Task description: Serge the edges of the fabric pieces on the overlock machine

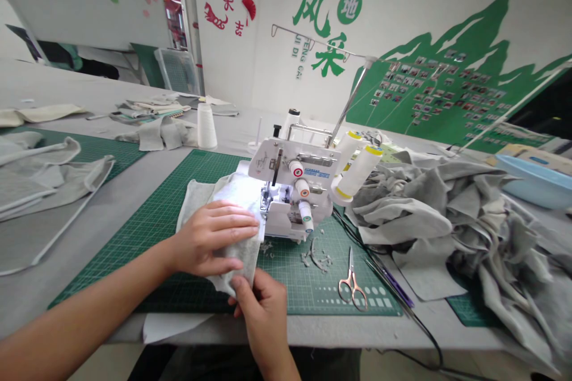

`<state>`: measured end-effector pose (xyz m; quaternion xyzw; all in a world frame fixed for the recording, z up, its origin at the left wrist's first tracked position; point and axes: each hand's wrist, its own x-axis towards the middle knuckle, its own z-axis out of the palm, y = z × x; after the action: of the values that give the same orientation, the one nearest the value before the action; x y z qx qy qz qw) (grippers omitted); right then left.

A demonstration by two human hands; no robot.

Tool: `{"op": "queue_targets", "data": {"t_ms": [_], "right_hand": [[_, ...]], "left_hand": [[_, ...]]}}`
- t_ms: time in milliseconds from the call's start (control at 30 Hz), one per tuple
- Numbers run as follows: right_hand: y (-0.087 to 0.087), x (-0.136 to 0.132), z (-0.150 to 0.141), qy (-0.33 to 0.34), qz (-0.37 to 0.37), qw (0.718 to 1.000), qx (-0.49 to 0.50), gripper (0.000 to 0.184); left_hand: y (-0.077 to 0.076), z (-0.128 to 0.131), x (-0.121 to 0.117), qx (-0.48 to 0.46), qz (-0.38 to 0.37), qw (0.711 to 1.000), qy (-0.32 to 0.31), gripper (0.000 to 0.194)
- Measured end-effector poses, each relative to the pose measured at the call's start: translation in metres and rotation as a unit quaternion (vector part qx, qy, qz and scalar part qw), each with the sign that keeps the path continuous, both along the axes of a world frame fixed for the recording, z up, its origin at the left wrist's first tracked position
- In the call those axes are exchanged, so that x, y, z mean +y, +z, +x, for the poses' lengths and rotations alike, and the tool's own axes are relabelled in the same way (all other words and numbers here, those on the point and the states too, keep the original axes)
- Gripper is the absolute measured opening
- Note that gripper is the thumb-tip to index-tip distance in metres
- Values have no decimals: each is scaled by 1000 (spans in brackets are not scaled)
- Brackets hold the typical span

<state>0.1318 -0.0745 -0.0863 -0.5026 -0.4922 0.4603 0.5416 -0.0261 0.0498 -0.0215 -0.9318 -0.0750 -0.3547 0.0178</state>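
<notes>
A grey fabric piece [202,191] lies on the green cutting mat [147,232], its right edge under the presser foot of a white overlock sewing machine [290,190]. My left hand [210,238] rests flat on the fabric, fingers stretched towards the machine's needle area. My right hand [261,303] pinches the near edge of the same fabric between thumb and fingers, close to the table's front edge.
Rose-gold scissors [352,286] and fabric scraps [317,257] lie on the mat right of my hands. A heap of grey fabric [451,220] fills the right side. More grey pieces [44,178] lie left. A white thread cone [206,126] stands behind; a blue basin [536,181] sits far right.
</notes>
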Motion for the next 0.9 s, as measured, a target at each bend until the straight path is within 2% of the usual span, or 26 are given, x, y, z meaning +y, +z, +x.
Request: {"op": "queue_targets", "data": {"t_ms": [433,600,900], "right_hand": [[-2,1,0,-11,3,1000,-24,25],[-2,1,1,-13,18,998,-51,21],[0,0,1,-1,33,999,-41,40]], "left_hand": [[5,2,1,7,-8,999,38,54],[2,1,0,8,-7,1000,19,53],[3,2,-1,3,2,1000,11,50]]}}
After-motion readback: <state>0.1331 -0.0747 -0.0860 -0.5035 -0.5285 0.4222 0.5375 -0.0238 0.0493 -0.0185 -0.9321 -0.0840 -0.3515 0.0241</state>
